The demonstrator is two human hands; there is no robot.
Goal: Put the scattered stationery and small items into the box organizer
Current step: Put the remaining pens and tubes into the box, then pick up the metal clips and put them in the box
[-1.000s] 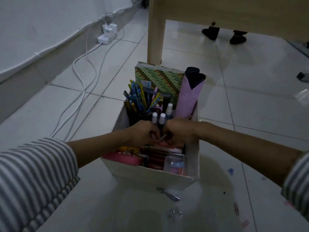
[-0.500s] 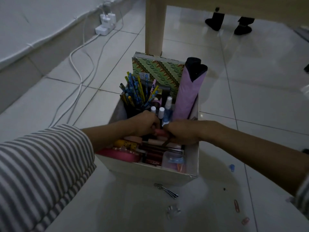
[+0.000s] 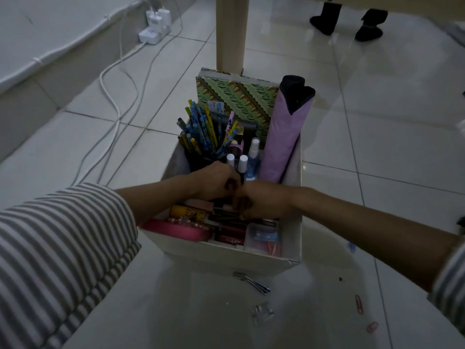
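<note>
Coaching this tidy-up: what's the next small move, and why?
Probably lift the right hand out of the box and take the metal clip on the floor by its near wall; the left hand is in the box too, and paper clips also lie outside.

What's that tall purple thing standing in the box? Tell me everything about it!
The purple roll is a tall lilac tube, soft-looking like cloth, with a black notched top. It stands tilted slightly right in the far right corner of the box, rising above the rim, beside a green patterned book and a spray bottle.
</note>
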